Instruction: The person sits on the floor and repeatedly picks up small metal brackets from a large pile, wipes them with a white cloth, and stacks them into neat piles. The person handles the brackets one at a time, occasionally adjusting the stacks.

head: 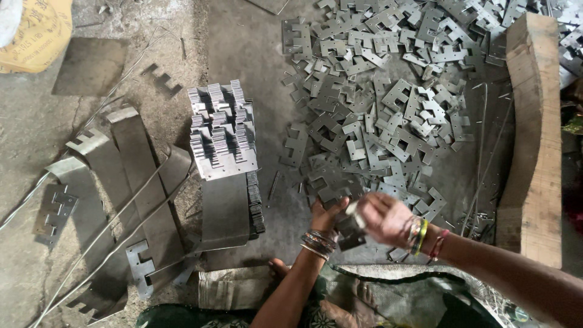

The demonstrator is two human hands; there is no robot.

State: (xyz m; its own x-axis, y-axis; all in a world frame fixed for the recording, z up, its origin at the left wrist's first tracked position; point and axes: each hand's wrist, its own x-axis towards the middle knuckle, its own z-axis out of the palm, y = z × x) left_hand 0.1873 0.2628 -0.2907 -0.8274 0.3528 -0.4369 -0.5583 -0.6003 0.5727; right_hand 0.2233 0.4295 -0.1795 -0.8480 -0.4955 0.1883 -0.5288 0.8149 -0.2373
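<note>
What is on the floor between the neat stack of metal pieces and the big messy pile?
Mostly bare grey floor, with one stray flat plate; seen in the head view.

Long bent metal strips [130, 176] on the dusty floor, yellow sack [36, 33] top left, wooden plank [534, 140] at right

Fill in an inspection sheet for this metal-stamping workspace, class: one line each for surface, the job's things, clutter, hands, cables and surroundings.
Surface: bare, dusty concrete floor, stained and gritty.
Job's things: loose pile of flat stamped plates spread ahead; neat stack of plates standing on a metal sheet to the left.
Clutter: long metal strips with cut-out notches, and stray single plates.
Hands: left hand and right hand meet over a small bunch of plates; right hand blurred, bangles on both wrists.
Cables: no cables; thin wire rods lie across the strips.
Surroundings: wooden plank at right, yellow sack top left.
</note>
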